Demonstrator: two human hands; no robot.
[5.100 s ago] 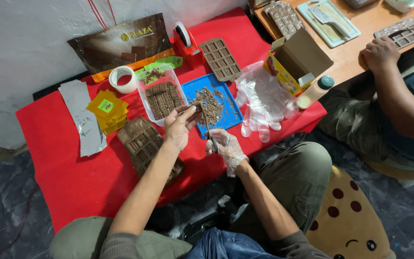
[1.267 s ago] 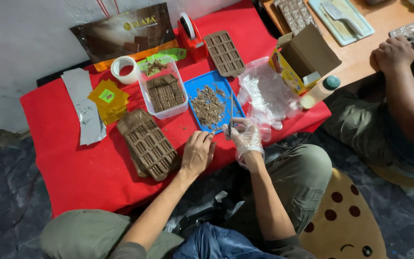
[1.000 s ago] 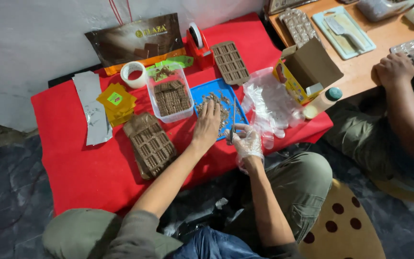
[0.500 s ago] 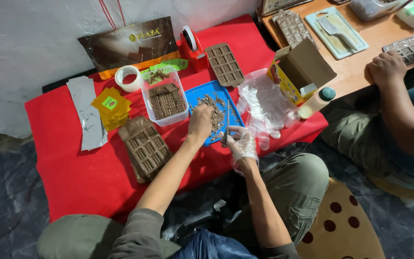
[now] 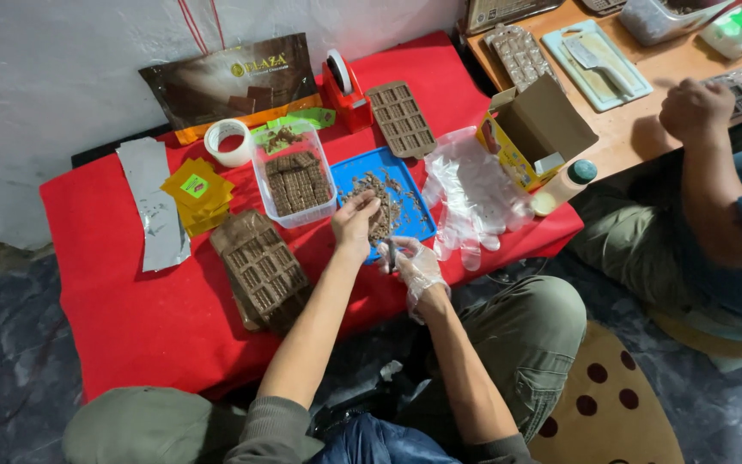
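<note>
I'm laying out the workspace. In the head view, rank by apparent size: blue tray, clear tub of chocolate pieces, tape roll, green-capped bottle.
1. blue tray
2. clear tub, only slightly smaller than the tray
3. and 4. tape roll and green-capped bottle look alike; unranked.

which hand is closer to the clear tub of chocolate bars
Left. The left hand is over the blue tray, just right of the clear tub. The gloved right hand is farther off, at the tray's near edge.
</note>
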